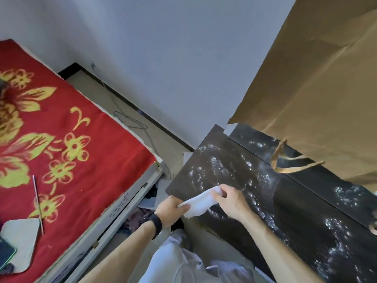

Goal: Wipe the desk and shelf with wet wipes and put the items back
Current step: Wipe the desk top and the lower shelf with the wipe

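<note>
- Wipe (201, 202), white: you held it stretched just above the worktop (289, 205) near its left end, probably to refold it.
- Left hand (170, 210), right hand (230, 201): your fingers pinched opposite ends.

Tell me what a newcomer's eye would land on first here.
The red blanket with yellow flowers fills the left side. At lower centre the left hand and right hand hold a white wet wipe between them, at the edge of a dark desk flecked with white. A brown paper bag looms at upper right.
</note>
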